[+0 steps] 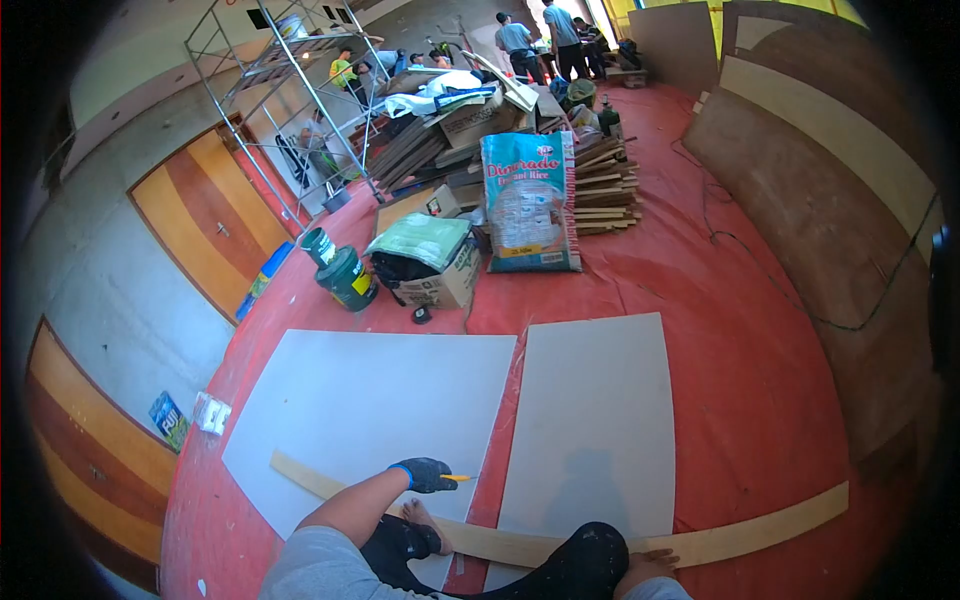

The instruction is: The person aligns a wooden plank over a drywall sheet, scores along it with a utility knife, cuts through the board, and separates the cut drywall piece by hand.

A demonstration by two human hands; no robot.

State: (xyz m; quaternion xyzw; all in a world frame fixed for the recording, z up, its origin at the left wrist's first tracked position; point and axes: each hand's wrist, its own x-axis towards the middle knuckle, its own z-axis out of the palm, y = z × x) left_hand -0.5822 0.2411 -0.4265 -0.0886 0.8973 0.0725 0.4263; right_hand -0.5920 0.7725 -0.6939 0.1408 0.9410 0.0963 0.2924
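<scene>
My left hand (430, 475), in a dark glove with a blue cuff, is closed around a slim yellow pencil (458, 478). It hovers over the lower right part of a large white board (380, 390), just above a long pale wooden strip (750, 534). The strip runs across this board, the red floor sheet and a second, greyer board (590, 420). My bare right hand (652, 562) lies on the strip beside my knee, fingers stretched out along it. My bare foot (425, 522) is next to the strip on the left.
A rice sack (530, 205), a carton (445, 278), green buckets (347, 278) and a tape measure (421, 314) stand beyond the boards. Behind are stacked planks (605, 185) and scaffolding (300, 85). Brown panels (790, 170) and a cable (770, 275) are at right. Several people work far back.
</scene>
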